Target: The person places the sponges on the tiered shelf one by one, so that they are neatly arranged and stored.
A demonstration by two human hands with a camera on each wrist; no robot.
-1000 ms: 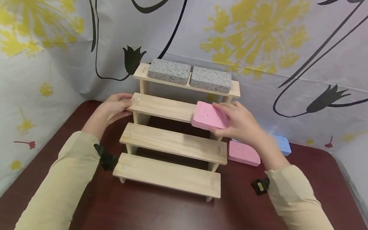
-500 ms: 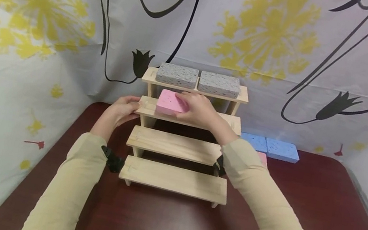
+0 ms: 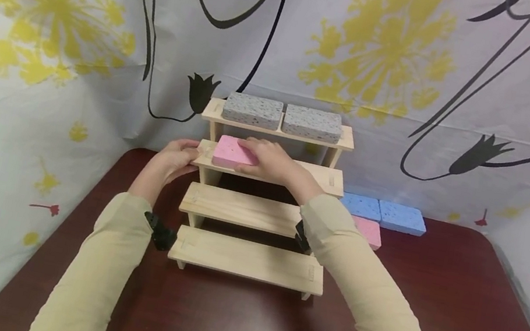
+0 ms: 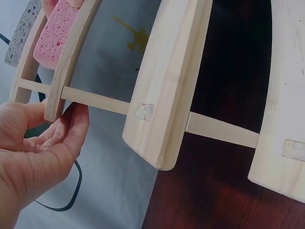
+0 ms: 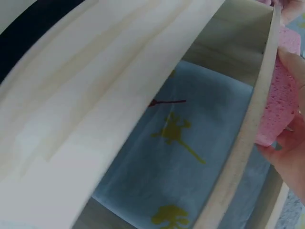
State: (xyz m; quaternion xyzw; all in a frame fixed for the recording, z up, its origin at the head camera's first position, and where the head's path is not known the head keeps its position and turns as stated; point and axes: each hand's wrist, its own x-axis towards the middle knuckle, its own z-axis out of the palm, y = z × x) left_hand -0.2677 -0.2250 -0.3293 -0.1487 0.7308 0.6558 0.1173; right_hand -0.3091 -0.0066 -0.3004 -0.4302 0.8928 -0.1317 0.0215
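right hand [image 3: 273, 162]: fingers clamped on pink sponge [image 3: 232, 153], second shelf
left hand [image 3: 171, 158]: fingers curled round wooden rack [image 3: 249, 257] end
left wrist view only: rack underside

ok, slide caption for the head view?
Right hand sets pink sponge on tiered wooden shelf; left hand steadies its edge.

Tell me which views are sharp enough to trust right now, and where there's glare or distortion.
Head view: sharp and evenly lit, with a soft sheen on the table and wide-angle bending at the edges. Left wrist view: the left hand and the nearest shelf are crisp, though the boards look curved. Right wrist view: the nearest board is a washed-out blur; only the pink sponge shows texture.
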